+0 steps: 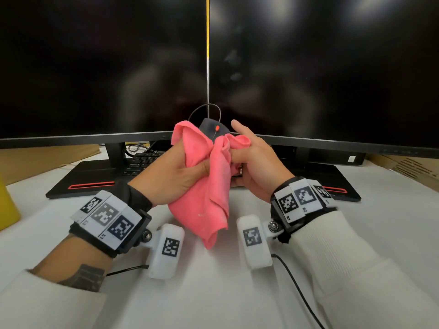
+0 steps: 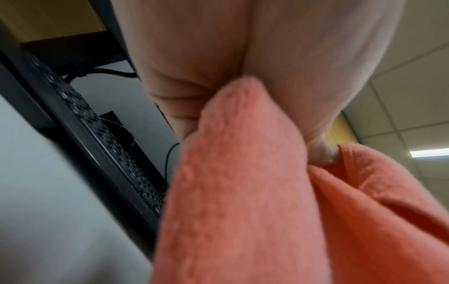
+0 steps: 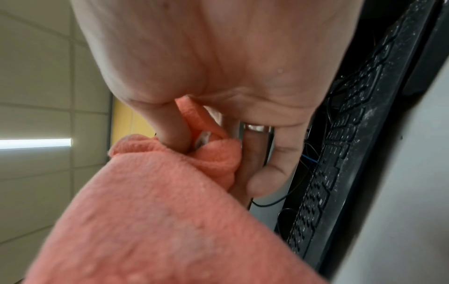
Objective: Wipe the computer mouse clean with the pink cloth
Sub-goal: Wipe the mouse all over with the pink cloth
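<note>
The pink cloth (image 1: 209, 186) hangs bunched between both hands above the white table. My left hand (image 1: 187, 167) grips its left side, thumb laid across the folds. My right hand (image 1: 249, 157) pinches the right side between thumb and fingers, with the index finger raised. The black computer mouse (image 1: 212, 128), marked by a small red spot, pokes out above the cloth between the hands, its cable looping upward. Most of the mouse is hidden, and I cannot tell which hand bears it. Each wrist view shows the cloth (image 2: 243, 192) (image 3: 157, 211) filling the space below the palm (image 2: 243, 57) (image 3: 218, 67).
Two dark monitors (image 1: 95, 67) (image 1: 332, 67) stand side by side close behind the hands. A black keyboard (image 1: 142, 162) lies under them between their flat black bases (image 1: 83, 184). A yellow object (image 1: 7, 205) sits at the left edge. White table (image 1: 213, 293) stretches toward me.
</note>
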Action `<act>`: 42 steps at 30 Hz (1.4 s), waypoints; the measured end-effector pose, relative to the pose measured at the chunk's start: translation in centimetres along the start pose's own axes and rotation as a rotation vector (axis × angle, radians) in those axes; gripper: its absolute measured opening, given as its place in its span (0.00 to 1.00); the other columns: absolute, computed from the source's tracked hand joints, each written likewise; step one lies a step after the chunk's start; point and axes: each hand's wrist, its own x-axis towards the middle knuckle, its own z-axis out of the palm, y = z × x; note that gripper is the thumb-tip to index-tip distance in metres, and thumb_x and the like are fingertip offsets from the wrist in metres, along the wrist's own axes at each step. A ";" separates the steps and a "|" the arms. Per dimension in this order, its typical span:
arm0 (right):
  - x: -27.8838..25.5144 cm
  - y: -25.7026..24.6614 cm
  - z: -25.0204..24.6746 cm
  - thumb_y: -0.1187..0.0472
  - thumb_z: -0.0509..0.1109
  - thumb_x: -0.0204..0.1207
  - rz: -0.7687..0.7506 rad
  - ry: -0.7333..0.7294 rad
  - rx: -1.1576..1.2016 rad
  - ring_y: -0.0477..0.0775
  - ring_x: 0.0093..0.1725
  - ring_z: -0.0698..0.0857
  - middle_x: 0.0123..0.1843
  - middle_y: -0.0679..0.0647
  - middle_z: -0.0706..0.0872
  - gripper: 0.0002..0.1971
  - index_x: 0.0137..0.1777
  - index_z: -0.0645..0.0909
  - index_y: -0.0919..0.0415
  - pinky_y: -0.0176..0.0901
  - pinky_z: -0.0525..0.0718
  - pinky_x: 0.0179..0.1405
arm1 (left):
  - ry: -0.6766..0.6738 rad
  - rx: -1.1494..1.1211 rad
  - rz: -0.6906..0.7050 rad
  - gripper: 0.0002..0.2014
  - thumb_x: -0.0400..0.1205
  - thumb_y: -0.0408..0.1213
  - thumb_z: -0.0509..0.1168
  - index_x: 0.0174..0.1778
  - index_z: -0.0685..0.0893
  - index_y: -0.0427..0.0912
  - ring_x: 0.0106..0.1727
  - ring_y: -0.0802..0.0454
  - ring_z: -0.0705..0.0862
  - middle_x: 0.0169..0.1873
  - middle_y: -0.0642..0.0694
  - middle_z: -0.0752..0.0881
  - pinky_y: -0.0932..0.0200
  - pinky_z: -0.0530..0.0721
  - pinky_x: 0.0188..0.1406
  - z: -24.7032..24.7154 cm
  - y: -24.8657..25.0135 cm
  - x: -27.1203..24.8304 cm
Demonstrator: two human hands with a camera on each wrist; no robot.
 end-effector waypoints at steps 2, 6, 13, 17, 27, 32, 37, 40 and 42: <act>0.2 0.1 -0.2 0.79 0.67 0.77 -0.025 0.034 0.021 0.57 0.46 0.90 0.59 0.57 0.89 0.47 0.91 0.59 0.44 0.59 0.92 0.46 | 0.029 0.027 0.014 0.20 0.82 0.56 0.63 0.56 0.87 0.44 0.48 0.65 0.90 0.49 0.50 0.94 0.67 0.87 0.47 -0.1 -0.5 0.2; 0.3 0.1 -0.7 0.85 0.66 0.75 -0.119 0.020 -0.039 0.54 0.41 0.88 0.46 0.57 0.88 0.49 0.89 0.63 0.42 0.55 0.91 0.44 | 0.049 0.082 0.003 0.26 0.89 0.57 0.59 0.65 0.86 0.37 0.61 0.47 0.90 0.59 0.36 0.91 0.49 0.87 0.63 -0.3 -1.6 0.5; 0.2 0.5 -0.5 0.77 0.75 0.64 -0.237 0.048 -0.144 0.60 0.44 0.83 0.37 0.58 0.84 0.54 0.88 0.65 0.39 0.79 0.89 0.58 | 0.209 0.196 -0.067 0.30 0.89 0.55 0.58 0.41 0.83 0.28 0.34 0.50 0.76 0.33 0.41 0.80 0.42 0.77 0.34 -0.3 -1.5 0.4; 0.4 0.8 -0.7 0.85 0.75 0.67 -0.262 0.017 -0.135 0.60 0.42 0.82 0.37 0.61 0.82 0.55 0.88 0.66 0.39 0.76 0.92 0.55 | 0.272 0.240 -0.135 0.29 0.90 0.50 0.63 0.39 0.83 0.23 0.32 0.47 0.73 0.30 0.38 0.78 0.38 0.76 0.33 -0.5 -2.1 0.8; 0.6 0.1 -1.1 0.61 0.69 0.75 -0.074 0.007 0.079 0.65 0.53 0.87 0.66 0.64 0.92 0.26 0.73 0.85 0.42 0.63 0.86 0.54 | 0.509 0.175 -0.137 0.15 0.83 0.41 0.76 0.36 0.91 0.32 0.36 0.37 0.87 0.34 0.30 0.90 0.41 0.86 0.42 -0.7 -2.2 0.9; 0.3 0.8 -1.5 0.75 0.69 0.83 -0.149 -0.041 0.018 0.72 0.62 0.91 0.65 0.65 0.92 0.26 0.74 0.81 0.49 0.69 0.88 0.60 | 0.541 0.134 -0.149 0.13 0.80 0.40 0.79 0.36 0.90 0.34 0.32 0.48 0.82 0.37 0.29 0.90 0.56 0.82 0.32 -0.9 -1.9 0.9; 0.4 0.9 -1.9 0.71 0.77 0.71 -0.230 -0.028 0.007 0.59 0.61 0.87 0.68 0.61 0.88 0.26 0.70 0.81 0.56 0.58 0.88 0.59 | 0.466 0.042 -0.167 0.06 0.82 0.38 0.77 0.44 0.94 0.40 0.36 0.53 0.86 0.39 0.36 0.93 0.51 0.84 0.36 -0.6 -1.2 0.5; 0.5 0.8 -2.4 0.73 0.78 0.66 -0.289 -0.009 -0.006 0.55 0.64 0.85 0.65 0.61 0.87 0.30 0.69 0.77 0.63 0.56 0.85 0.69 | 0.405 0.024 -0.174 0.05 0.82 0.39 0.77 0.48 0.95 0.42 0.38 0.54 0.88 0.42 0.36 0.94 0.47 0.88 0.39 -0.5 -1.1 0.4; 0.5 0.8 -2.6 0.77 0.77 0.66 -0.283 -0.042 0.037 0.58 0.63 0.86 0.65 0.71 0.87 0.31 0.70 0.72 0.69 0.57 0.86 0.65 | 0.375 0.014 -0.172 0.07 0.83 0.39 0.76 0.51 0.95 0.41 0.40 0.54 0.89 0.44 0.37 0.95 0.51 0.89 0.40 -0.4 -1.2 0.4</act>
